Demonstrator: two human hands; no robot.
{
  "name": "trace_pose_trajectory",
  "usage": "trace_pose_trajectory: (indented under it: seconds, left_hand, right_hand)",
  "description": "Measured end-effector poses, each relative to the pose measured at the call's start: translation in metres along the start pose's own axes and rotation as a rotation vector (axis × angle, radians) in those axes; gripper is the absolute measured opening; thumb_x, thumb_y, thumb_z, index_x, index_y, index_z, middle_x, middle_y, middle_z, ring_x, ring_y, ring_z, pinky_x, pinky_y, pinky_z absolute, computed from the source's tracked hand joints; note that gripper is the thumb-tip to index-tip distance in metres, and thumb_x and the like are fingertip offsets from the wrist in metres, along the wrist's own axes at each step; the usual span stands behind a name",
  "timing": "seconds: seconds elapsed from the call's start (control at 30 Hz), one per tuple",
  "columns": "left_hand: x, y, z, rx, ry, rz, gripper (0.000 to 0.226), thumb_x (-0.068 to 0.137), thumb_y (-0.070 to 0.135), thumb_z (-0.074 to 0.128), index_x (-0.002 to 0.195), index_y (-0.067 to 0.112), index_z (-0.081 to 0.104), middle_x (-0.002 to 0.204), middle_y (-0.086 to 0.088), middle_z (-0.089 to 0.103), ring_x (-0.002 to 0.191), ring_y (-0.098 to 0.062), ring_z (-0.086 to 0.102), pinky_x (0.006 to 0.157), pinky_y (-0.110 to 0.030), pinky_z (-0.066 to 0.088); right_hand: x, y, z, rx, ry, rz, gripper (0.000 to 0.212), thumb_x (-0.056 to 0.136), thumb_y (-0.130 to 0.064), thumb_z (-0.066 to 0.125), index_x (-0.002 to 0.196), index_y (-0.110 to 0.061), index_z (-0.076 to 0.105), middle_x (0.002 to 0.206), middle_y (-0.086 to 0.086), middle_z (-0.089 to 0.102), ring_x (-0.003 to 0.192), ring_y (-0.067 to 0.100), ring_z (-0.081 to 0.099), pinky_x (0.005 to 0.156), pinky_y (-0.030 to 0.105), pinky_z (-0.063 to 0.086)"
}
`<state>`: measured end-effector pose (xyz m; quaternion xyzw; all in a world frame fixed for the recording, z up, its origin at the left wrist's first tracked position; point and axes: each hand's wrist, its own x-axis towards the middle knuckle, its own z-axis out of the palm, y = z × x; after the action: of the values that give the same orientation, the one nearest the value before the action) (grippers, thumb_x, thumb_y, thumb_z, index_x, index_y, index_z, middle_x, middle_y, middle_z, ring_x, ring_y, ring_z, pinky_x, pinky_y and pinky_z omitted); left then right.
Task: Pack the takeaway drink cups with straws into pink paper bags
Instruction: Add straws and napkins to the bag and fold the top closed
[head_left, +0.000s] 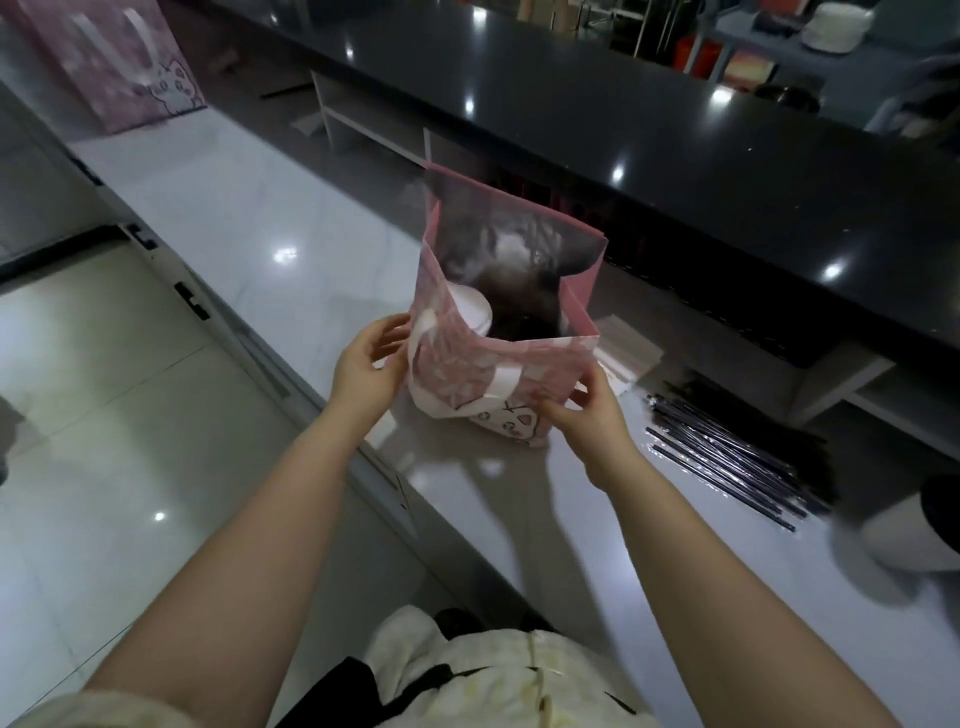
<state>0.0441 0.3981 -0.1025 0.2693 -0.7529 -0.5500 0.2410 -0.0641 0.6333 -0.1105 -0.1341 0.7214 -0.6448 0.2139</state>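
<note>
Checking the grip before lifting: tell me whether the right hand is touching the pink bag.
Touching. Head view: the right hand pinches the near right corner of the pink bag.

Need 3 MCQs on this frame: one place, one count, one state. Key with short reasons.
1. Where does the pile of wrapped straws lie?
A. On the white counter, right of the near pink bag
B. On the floor
C. On the black upper counter

2. How many pink bags are in view?
A. One
B. Two
C. Four

3. How is the near pink bag?
A. Folded flat
B. Lying on its side
C. Standing with its mouth open

Key:
1 A, the straws lie on the white surface to the right of the bag.
2 B, the near one plus the far pink bag at top left.
3 C, it stands upright and a white cup lid shows through the open mouth.
</note>
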Motion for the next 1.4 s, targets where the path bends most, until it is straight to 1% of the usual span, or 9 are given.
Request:
trace_pose_trajectory:
  seconds: [0.2, 0.3, 0.37, 0.47, 0.57, 0.77, 1.03, 1.23, 1.4]
  left_hand:
    - [0.003, 0.003, -0.014, 0.041, 0.029, -0.015, 0.019, 0.092, 0.037, 0.064, 0.095, 0.055, 0.06, 0.092, 0.035, 0.064, 0.088, 0.017, 0.059, 0.067, -0.002, 0.046]
    - [0.003, 0.003, -0.022, 0.031, 0.113, 0.005, 0.026, 0.093, 0.017, 0.063, 0.111, 0.036, 0.064, 0.101, 0.022, 0.066, 0.096, 0.004, 0.062, 0.085, -0.019, 0.052]
    - [0.008, 0.019, -0.029, 0.031, 0.174, 0.054, 0.031, 0.092, 0.007, 0.062, 0.117, 0.024, 0.062, 0.105, 0.009, 0.066, 0.098, -0.005, 0.063, 0.09, -0.026, 0.052]
    - [0.016, 0.063, -0.033, 0.105, 0.197, 0.204, 0.029, 0.089, 0.019, 0.063, 0.116, 0.03, 0.062, 0.105, 0.017, 0.064, 0.093, 0.006, 0.06, 0.082, -0.013, 0.051]
    - [0.022, 0.112, -0.017, 0.319, 0.129, 0.378, 0.033, 0.088, 0.025, 0.065, 0.12, 0.032, 0.061, 0.115, 0.01, 0.063, 0.101, -0.002, 0.058, 0.081, -0.009, 0.044]
    - [0.011, 0.189, 0.073, 0.653, -0.129, 0.644, 0.041, 0.086, 0.029, 0.063, 0.126, 0.023, 0.061, 0.123, 0.001, 0.061, 0.115, -0.024, 0.053, 0.097, -0.042, 0.044]
    - [-0.047, 0.154, 0.211, 0.962, -0.406, 0.496, 0.041, 0.089, 0.028, 0.053, 0.129, 0.021, 0.051, 0.125, -0.006, 0.055, 0.118, -0.031, 0.049, 0.091, -0.042, 0.04]
    - [-0.037, 0.081, 0.234, 1.02, -0.48, 0.318, 0.044, 0.089, 0.019, 0.051, 0.133, 0.022, 0.047, 0.137, -0.003, 0.046, 0.124, -0.029, 0.041, 0.098, -0.043, 0.035]
    - [-0.02, 0.051, 0.243, 0.957, -0.407, 0.274, 0.05, 0.086, 0.017, 0.053, 0.135, 0.025, 0.048, 0.137, 0.001, 0.049, 0.122, -0.026, 0.043, 0.095, -0.039, 0.034]
  right_hand:
    - [0.0, -0.002, 0.026, -0.04, 0.062, -0.062, 0.064, 0.077, -0.013, 0.081, 0.129, -0.031, 0.049, 0.13, -0.003, 0.056, 0.116, 0.006, 0.053, 0.091, 0.034, 0.053]
    - [-0.002, -0.003, 0.017, -0.077, 0.026, -0.106, 0.07, 0.075, -0.014, 0.082, 0.132, -0.035, 0.046, 0.138, -0.006, 0.049, 0.125, 0.015, 0.048, 0.093, 0.035, 0.052]
    - [-0.004, -0.014, 0.006, -0.079, 0.003, -0.15, 0.076, 0.07, -0.03, 0.086, 0.133, -0.041, 0.044, 0.141, -0.013, 0.045, 0.126, 0.012, 0.047, 0.096, 0.036, 0.05]
    - [-0.003, -0.042, -0.013, -0.09, 0.02, -0.251, 0.067, 0.066, -0.052, 0.078, 0.127, -0.049, 0.049, 0.132, -0.023, 0.051, 0.116, -0.005, 0.05, 0.097, 0.031, 0.048]
    - [0.005, -0.073, -0.037, -0.119, 0.073, -0.318, 0.052, 0.077, -0.04, 0.077, 0.123, -0.048, 0.053, 0.128, -0.019, 0.056, 0.116, -0.004, 0.052, 0.099, 0.032, 0.046]
    - [0.014, -0.113, -0.094, -0.319, 0.198, -0.378, 0.052, 0.082, -0.017, 0.076, 0.117, -0.049, 0.054, 0.125, -0.013, 0.057, 0.121, 0.007, 0.049, 0.096, 0.027, 0.043]
    - [0.006, -0.06, -0.155, -0.551, 0.267, -0.217, 0.042, 0.079, -0.011, 0.074, 0.115, -0.029, 0.062, 0.118, -0.009, 0.061, 0.106, 0.004, 0.051, 0.091, 0.02, 0.038]
    - [0.021, 0.0, -0.153, -0.609, 0.212, -0.066, 0.04, 0.077, -0.006, 0.072, 0.114, -0.02, 0.065, 0.11, 0.001, 0.064, 0.098, 0.01, 0.056, 0.08, 0.008, 0.038]
    - [0.07, 0.023, -0.135, -0.74, 0.102, 0.017, 0.04, 0.085, -0.012, 0.063, 0.124, -0.017, 0.061, 0.122, 0.006, 0.062, 0.116, 0.028, 0.053, 0.098, 0.038, 0.045]
